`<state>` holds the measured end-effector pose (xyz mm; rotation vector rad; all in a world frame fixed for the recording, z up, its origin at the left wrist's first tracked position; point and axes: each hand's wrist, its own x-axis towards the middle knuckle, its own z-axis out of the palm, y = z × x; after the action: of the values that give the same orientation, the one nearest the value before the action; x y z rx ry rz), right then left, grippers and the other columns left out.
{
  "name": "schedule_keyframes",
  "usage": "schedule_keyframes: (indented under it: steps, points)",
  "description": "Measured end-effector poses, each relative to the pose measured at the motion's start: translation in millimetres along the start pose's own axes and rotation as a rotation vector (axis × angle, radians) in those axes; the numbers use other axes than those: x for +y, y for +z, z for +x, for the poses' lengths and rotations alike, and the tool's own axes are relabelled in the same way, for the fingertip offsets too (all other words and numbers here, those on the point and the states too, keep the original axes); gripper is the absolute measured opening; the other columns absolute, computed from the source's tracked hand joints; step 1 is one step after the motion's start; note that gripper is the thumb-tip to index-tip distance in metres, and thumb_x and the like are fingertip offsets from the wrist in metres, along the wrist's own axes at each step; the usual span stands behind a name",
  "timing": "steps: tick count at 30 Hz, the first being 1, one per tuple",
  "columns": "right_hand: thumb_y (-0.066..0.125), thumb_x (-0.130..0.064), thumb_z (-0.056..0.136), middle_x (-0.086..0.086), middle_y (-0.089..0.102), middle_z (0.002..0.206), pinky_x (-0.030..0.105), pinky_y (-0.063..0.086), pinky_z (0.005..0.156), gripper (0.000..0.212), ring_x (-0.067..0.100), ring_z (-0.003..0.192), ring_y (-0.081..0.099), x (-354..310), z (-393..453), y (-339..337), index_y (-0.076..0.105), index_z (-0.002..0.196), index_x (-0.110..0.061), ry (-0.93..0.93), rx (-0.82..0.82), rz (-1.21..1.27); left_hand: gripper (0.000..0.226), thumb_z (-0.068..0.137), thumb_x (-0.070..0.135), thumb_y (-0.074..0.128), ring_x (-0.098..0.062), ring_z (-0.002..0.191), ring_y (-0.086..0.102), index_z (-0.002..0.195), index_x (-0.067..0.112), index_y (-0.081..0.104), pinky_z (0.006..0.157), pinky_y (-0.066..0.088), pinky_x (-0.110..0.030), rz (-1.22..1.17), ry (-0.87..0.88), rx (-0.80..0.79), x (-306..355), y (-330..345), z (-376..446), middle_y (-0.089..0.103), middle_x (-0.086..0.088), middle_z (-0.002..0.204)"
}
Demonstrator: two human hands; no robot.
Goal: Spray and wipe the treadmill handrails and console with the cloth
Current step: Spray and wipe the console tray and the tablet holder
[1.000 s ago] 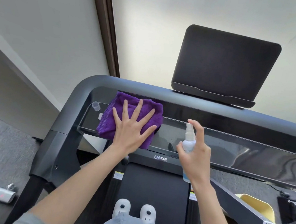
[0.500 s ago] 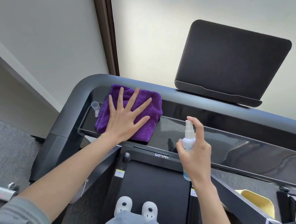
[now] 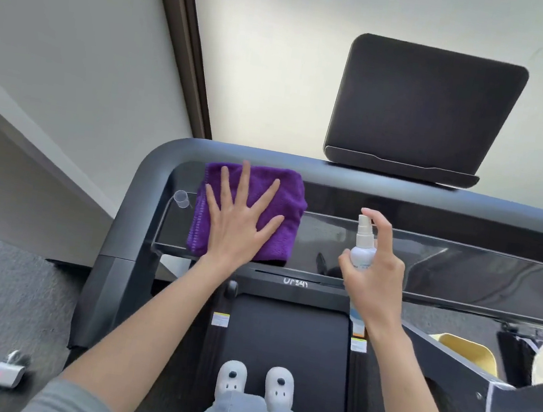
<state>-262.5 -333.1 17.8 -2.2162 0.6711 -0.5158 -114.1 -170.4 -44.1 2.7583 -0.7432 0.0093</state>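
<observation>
A folded purple cloth lies on the left end of the treadmill's glossy black console. My left hand presses flat on it with fingers spread. My right hand grips a small white spray bottle upright just in front of the console's middle, with the index finger curved over the nozzle. The dark curved handrail runs round the console's left corner and along its far edge.
A dark tablet holder stands on the rail's far side. A small clear cap sits on the console left of the cloth. My feet in white slippers stand on the belt. A yellow container is at the right.
My left hand slid the cloth up and to the left along the console, toward the corner of the rail. My right hand kept the spray bottle in about the same place.
</observation>
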Motion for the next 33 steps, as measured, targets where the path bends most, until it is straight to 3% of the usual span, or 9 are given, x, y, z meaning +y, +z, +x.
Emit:
schedule_keyframes:
  steps: [6,9,12,14,20,24,28,33]
  points:
    - [0.064,0.000,0.081,0.002,0.051,0.058,0.039,0.051,0.057,0.070,0.023,0.050,0.049,3,-2,-7,0.040,0.133,-0.042,-0.022,0.033,0.022,0.066,0.091,0.068,0.027,-0.042,0.146,-0.009,0.150,0.047,0.009,0.117,0.002,-0.058,-0.010,-0.083,0.038,19,8,-7,-0.009,-0.022,0.159]
    - [0.063,0.001,0.082,-0.003,0.047,0.054,0.038,0.051,0.058,0.068,0.018,0.047,0.045,11,0,-12,0.041,0.133,-0.038,-0.031,0.026,0.025,0.068,0.089,0.071,0.018,-0.044,0.144,-0.015,0.150,0.046,0.001,0.116,-0.001,-0.059,0.056,-0.087,0.017,45,11,11,-0.014,-0.023,0.158]
    - [0.063,0.001,0.084,-0.007,0.045,0.053,0.034,0.052,0.068,0.066,0.015,0.047,0.044,18,6,-17,0.043,0.136,-0.032,-0.056,0.021,0.061,0.067,0.091,0.070,0.023,-0.043,0.144,-0.017,0.150,0.047,0.000,0.115,0.000,-0.061,0.069,-0.030,0.000,71,16,15,-0.015,-0.021,0.158]
    - [0.063,0.000,0.085,-0.007,0.045,0.055,0.035,0.051,0.065,0.063,0.016,0.048,0.044,23,10,-25,0.043,0.137,-0.029,-0.077,0.020,0.089,0.067,0.089,0.071,0.027,-0.041,0.145,-0.017,0.149,0.050,0.005,0.114,0.000,-0.063,0.048,0.010,-0.008,71,18,5,-0.014,-0.016,0.160]
    - [0.071,-0.003,0.085,0.000,0.054,0.070,0.043,0.055,0.061,0.070,0.028,0.057,0.054,63,24,-70,0.036,0.134,-0.038,-0.101,-0.020,0.131,0.075,0.078,0.081,0.017,-0.047,0.144,-0.009,0.147,0.053,0.004,0.112,-0.005,-0.067,0.024,-0.334,-0.008,47,6,-15,-0.007,-0.016,0.161]
    - [0.069,0.000,0.084,-0.005,0.054,0.074,0.040,0.055,0.060,0.073,0.026,0.059,0.055,86,35,-87,0.035,0.136,-0.040,-0.128,-0.059,0.131,0.069,0.087,0.073,0.022,-0.048,0.144,-0.008,0.148,0.048,-0.001,0.117,-0.002,-0.057,0.062,-0.225,0.037,110,23,-2,-0.009,-0.022,0.159]
    - [0.062,0.002,0.086,-0.005,0.047,0.058,0.023,0.048,0.054,0.076,0.018,0.050,0.046,106,46,-106,0.034,0.142,-0.042,-0.142,-0.065,0.168,0.064,0.093,0.065,0.026,-0.048,0.144,-0.011,0.150,0.047,0.002,0.118,-0.001,-0.055,0.114,-0.137,0.016,167,42,6,-0.011,-0.023,0.158]
    - [0.060,0.001,0.088,-0.006,0.042,0.055,0.021,0.046,0.061,0.072,0.008,0.050,0.038,129,51,-129,0.035,0.140,-0.043,-0.142,-0.128,0.141,0.056,0.095,0.052,0.043,-0.042,0.146,-0.003,0.148,0.044,0.026,0.119,-0.002,-0.052,0.020,-0.186,0.040,142,31,-13,0.002,-0.015,0.161]
